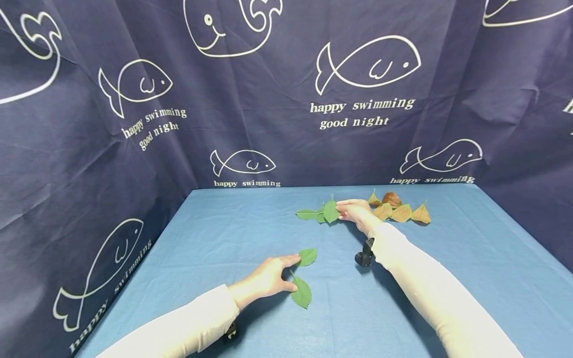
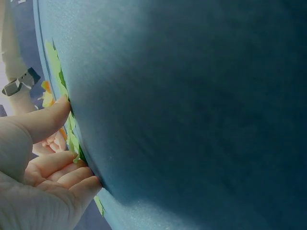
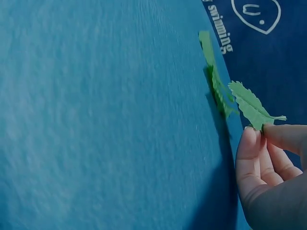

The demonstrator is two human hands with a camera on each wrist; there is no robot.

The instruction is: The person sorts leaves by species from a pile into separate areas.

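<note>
My right hand (image 1: 356,214) pinches a green leaf (image 3: 250,106) by its edge between thumb and finger. The held leaf is just above the table, beside two other green leaves (image 1: 306,214) at the back. Nearer the front, my left hand (image 1: 265,279) has its thumb and forefinger spread apart. Its forefinger touches one green leaf (image 1: 308,257), and the thumb tip rests on a second, toothed green leaf (image 1: 302,293). Both of these leaves lie by the fingertips in the head view; the left wrist view shows them only edge-on.
Several yellow-brown leaves (image 1: 401,213) lie at the back right, with a rounded reddish-brown thing (image 1: 391,200) among them. Blue cloth (image 1: 215,233) covers the table. A dark blue curtain (image 1: 277,109) with white fish drawings hangs behind and at both sides.
</note>
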